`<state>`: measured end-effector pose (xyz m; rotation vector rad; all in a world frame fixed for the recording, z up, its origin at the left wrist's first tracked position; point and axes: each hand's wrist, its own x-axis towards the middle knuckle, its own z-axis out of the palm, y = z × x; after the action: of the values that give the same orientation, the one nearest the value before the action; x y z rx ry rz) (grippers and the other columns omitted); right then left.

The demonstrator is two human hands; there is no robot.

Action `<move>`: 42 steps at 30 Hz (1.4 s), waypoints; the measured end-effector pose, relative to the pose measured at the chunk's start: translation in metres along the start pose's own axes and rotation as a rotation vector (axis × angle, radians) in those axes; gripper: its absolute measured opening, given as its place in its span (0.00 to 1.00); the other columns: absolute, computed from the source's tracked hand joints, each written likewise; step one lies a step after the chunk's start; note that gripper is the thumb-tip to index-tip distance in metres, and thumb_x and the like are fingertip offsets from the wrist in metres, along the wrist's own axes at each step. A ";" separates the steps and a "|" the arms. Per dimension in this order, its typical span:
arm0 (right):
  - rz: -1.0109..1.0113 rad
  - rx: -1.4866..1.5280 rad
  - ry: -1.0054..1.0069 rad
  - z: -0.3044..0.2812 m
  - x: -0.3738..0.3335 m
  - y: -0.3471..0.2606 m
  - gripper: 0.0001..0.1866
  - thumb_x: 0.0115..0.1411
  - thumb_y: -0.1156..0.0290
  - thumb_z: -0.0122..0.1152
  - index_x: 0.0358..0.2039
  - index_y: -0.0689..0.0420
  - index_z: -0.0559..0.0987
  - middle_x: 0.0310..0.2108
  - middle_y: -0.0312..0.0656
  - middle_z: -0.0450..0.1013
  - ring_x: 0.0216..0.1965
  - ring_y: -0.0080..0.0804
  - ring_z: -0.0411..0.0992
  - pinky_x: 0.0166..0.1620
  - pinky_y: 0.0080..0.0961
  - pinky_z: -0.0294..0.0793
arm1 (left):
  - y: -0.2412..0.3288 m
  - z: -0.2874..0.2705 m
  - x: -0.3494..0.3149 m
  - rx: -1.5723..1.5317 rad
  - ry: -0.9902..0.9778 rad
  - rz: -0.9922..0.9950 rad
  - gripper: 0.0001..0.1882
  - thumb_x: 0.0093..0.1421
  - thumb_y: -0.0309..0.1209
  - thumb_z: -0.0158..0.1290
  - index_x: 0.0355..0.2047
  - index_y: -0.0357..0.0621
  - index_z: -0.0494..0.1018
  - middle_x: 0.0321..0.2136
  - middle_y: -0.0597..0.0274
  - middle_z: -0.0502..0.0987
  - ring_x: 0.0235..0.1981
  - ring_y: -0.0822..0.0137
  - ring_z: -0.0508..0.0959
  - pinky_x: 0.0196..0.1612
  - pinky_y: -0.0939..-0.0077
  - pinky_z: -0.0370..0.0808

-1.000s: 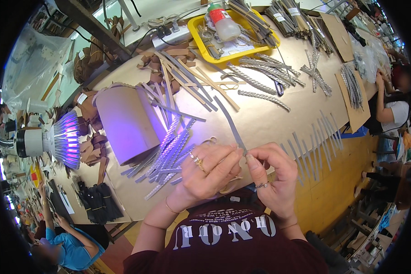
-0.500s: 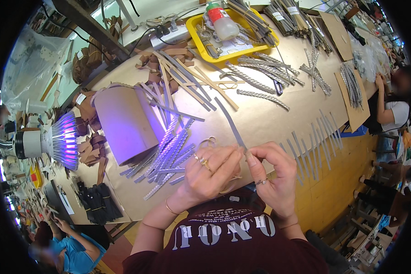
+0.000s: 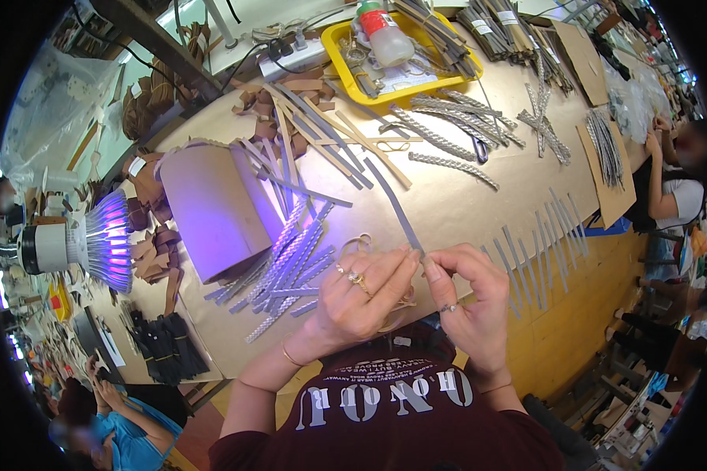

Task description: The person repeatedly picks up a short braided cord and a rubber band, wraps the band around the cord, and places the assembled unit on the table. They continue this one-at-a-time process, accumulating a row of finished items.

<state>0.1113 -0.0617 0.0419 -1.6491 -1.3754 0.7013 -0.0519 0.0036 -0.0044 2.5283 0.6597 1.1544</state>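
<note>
A narrow grey strap (image 3: 391,200) runs from the middle of the table toward me, its near end pinched in both hands. My left hand (image 3: 361,292) is closed on it, fingers bent. Just to the right, my right hand (image 3: 471,294) grips the same end between thumb and forefinger. The exact tip is hidden by my fingers. Left of my hands lies a pile of grey and braided silver strips (image 3: 291,263). A row of short grey strips (image 3: 538,251) hangs along the table edge at the right.
A curved brown board (image 3: 216,212) stands at the left beside a lit lamp (image 3: 106,242). At the back a yellow tray (image 3: 349,82) holds a bottle (image 3: 386,39). Braided straps (image 3: 452,169) and cardboard (image 3: 605,169) lie farther right. Co-workers sit at both sides.
The strap's far end has shifted slightly to the left and away from me. Both hands keep their pinch in nearly the same place.
</note>
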 end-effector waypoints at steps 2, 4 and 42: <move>0.008 0.004 0.007 0.001 0.000 0.002 0.02 0.58 0.82 0.61 0.32 0.65 0.80 0.28 0.42 0.75 0.29 0.28 0.71 0.36 0.23 0.69 | -0.001 0.000 0.000 0.002 0.000 0.011 0.20 0.47 0.27 0.62 0.42 0.32 0.79 0.39 0.54 0.80 0.33 0.64 0.79 0.36 0.71 0.74; -0.008 -0.011 0.000 0.002 0.001 0.004 0.03 0.59 0.77 0.62 0.34 0.62 0.80 0.29 0.40 0.76 0.27 0.30 0.72 0.35 0.26 0.64 | -0.002 0.001 0.001 0.007 0.002 0.020 0.20 0.47 0.27 0.62 0.42 0.32 0.79 0.39 0.54 0.80 0.33 0.63 0.79 0.36 0.71 0.74; -0.013 -0.134 0.011 0.007 0.005 0.007 0.02 0.60 0.76 0.63 0.33 0.60 0.80 0.29 0.40 0.77 0.31 0.32 0.72 0.40 0.27 0.64 | -0.010 0.010 -0.004 0.019 -0.003 -0.002 0.18 0.49 0.30 0.60 0.40 0.33 0.80 0.40 0.53 0.80 0.33 0.63 0.80 0.38 0.69 0.77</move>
<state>0.1097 -0.0555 0.0326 -1.7439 -1.4505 0.6034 -0.0494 0.0090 -0.0178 2.5440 0.6764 1.1489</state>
